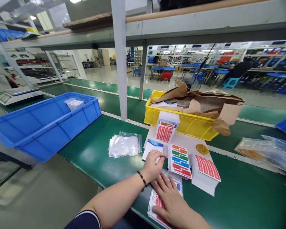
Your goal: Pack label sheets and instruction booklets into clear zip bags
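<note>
My left hand (154, 164), with a beaded bracelet on the wrist, rests on a stack of white and blue printed cards (154, 145). Its fingers are loosely bent, with the thumb apart. My right hand (170, 198) lies flat, fingers spread, over a pile of clear bags holding red-printed sheets (154, 200). Just beyond it stands a stack of multicoloured sticker sheets (180, 160). Further right is a fanned stack of red label sheets (206, 171). Another red and orange label stack (166, 128) leans against the yellow bin. Loose clear zip bags (125, 145) lie to the left.
A blue bin (85, 113) with a small white packet inside sits at left, near a scale (20, 95). The yellow bin (181, 124) holds brown paper. Rubber bands (202, 149) lie on the cardboard; bagged ones (251, 154) at right. A white post (120, 63) rises from the green bench.
</note>
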Action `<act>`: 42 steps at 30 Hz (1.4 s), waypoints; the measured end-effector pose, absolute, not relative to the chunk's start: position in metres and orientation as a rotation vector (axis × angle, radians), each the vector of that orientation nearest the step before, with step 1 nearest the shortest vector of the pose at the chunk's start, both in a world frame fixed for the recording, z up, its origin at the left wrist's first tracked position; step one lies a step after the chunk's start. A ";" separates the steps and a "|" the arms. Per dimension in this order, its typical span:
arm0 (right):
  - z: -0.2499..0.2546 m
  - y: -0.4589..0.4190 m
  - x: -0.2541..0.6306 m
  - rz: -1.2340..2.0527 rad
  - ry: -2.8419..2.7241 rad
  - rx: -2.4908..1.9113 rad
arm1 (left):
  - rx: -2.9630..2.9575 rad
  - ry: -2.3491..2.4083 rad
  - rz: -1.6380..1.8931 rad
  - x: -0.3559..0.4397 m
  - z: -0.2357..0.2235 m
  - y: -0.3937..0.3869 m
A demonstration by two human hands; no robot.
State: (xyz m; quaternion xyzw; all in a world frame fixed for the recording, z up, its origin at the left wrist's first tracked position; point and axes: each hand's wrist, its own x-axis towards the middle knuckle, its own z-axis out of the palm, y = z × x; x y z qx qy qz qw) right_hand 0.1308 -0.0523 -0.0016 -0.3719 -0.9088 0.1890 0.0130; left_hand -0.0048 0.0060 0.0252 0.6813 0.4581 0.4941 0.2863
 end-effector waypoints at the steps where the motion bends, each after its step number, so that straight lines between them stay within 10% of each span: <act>1: 0.005 -0.049 0.132 0.642 -2.812 -1.154 | 1.910 1.281 1.241 -0.008 0.029 0.007; 12: 0.020 -0.029 0.142 0.591 -2.114 -1.135 | 1.833 2.109 0.419 -0.114 0.026 0.058; 27: 0.000 -0.025 0.142 1.301 -1.521 -1.227 | 2.147 1.434 0.334 -0.041 0.046 0.000; 36: -0.007 -0.022 0.160 0.363 -2.064 -1.265 | 1.525 1.157 0.761 0.012 0.017 0.005; 42: -0.002 -0.027 0.156 0.414 -2.079 -1.245 | 1.331 1.081 0.819 0.017 0.003 0.007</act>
